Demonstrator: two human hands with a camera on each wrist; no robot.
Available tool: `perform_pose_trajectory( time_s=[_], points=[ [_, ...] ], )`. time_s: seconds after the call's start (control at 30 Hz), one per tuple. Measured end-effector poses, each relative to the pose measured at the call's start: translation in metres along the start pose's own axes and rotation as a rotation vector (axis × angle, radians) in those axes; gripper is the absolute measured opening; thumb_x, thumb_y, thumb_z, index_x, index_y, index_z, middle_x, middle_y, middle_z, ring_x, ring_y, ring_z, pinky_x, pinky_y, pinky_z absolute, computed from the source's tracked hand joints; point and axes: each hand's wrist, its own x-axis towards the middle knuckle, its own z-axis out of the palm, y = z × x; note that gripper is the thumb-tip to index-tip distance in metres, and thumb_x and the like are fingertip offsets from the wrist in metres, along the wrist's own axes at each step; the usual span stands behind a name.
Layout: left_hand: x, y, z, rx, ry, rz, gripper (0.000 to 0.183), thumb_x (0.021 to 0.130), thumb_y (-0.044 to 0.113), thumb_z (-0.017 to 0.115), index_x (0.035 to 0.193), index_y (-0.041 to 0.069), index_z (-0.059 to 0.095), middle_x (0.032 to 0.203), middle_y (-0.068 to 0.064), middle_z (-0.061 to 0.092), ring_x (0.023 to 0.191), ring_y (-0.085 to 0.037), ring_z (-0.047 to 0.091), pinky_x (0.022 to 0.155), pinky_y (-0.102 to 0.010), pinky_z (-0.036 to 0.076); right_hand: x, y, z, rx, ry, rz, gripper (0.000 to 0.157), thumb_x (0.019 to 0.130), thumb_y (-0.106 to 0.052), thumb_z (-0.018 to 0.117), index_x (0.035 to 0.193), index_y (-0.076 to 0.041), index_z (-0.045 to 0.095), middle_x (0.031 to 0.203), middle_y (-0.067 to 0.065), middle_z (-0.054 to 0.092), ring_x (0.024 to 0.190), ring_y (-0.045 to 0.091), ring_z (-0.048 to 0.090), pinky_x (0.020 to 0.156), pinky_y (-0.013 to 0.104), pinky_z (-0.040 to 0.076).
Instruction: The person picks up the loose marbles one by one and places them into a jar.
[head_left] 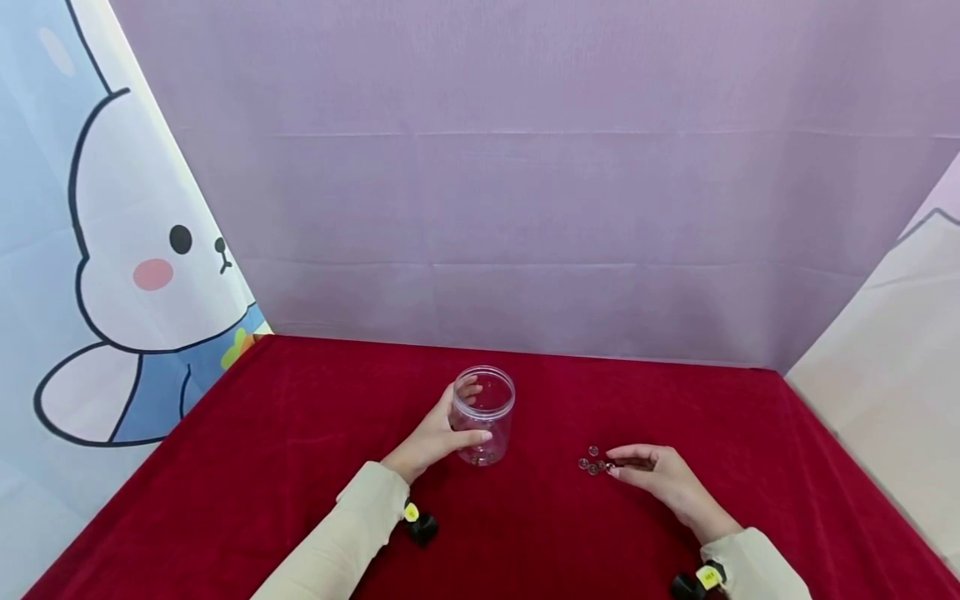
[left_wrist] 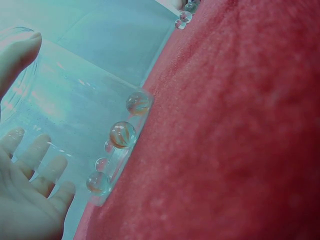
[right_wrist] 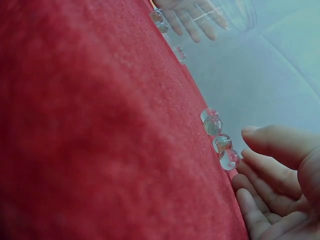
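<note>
My left hand (head_left: 442, 429) grips a clear plastic jar (head_left: 501, 427) from its left side, thumb across the near wall and fingers behind it. The jar stands upright on the red cloth, its mouth uncovered. Several glass marbles (left_wrist: 122, 134) with coloured swirls lie on its bottom in the left wrist view. To the right of the jar, a small cluster of loose marbles (head_left: 593, 468) sits on the cloth. My right hand (head_left: 663, 477) is at the right edge of this cluster, thumb and fingers apart. Its fingertips come close beside the nearest marble (right_wrist: 229, 159) in the right wrist view.
A red velvet cloth (head_left: 262, 467) covers the table. A plain lilac curtain (head_left: 525, 183) hangs behind it. Printed cloth with a cartoon figure (head_left: 157, 250) stands along the left, and a pale cloth (head_left: 892, 358) along the right.
</note>
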Motion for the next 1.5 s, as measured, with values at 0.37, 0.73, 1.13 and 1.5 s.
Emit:
perform_pose_trajectory(
  time_s=[0.37,0.73,1.13,1.5],
  points=[
    [-0.001,0.0,0.0,0.008,0.001,0.0,0.086,0.082,0.007,0.07,0.149,0.017,0.017,0.151,-0.012,0.026,0.14,-0.03,0.022,0.109,-0.05,0.028,0.002,0.008,0.002,-0.074,-0.018,-0.108,0.034,0.083,-0.015,0.072,0.11,0.004,0.066,0.112,0.02,0.064,0.092,0.005,0.063,0.075,0.02,0.052],
    [-0.001,-0.002,0.001,0.022,-0.003,-0.009,0.088,0.082,0.01,0.072,0.15,0.015,0.016,0.151,-0.013,0.027,0.139,-0.031,0.023,0.109,-0.05,0.029,0.001,0.01,0.002,-0.127,-0.021,-0.136,0.028,0.083,-0.012,0.071,0.107,0.001,0.068,0.112,0.019,0.063,0.094,0.007,0.063,0.077,0.019,0.051],
    [-0.001,-0.001,0.001,0.027,-0.004,-0.019,0.086,0.082,0.008,0.071,0.149,0.019,0.018,0.15,-0.011,0.028,0.138,-0.029,0.025,0.108,-0.05,0.03,0.002,0.015,0.003,-0.162,-0.008,-0.145,0.025,0.083,-0.01,0.071,0.106,-0.001,0.069,0.113,0.018,0.063,0.094,0.005,0.062,0.077,0.018,0.051],
    [-0.002,-0.005,0.001,0.026,-0.008,-0.014,0.086,0.082,0.008,0.071,0.149,0.018,0.017,0.151,-0.012,0.026,0.139,-0.031,0.023,0.108,-0.051,0.03,0.0,0.016,0.007,-0.167,-0.011,-0.167,0.024,0.084,-0.008,0.07,0.106,0.0,0.069,0.112,0.018,0.064,0.096,0.019,0.064,0.075,0.018,0.051]
  ],
)
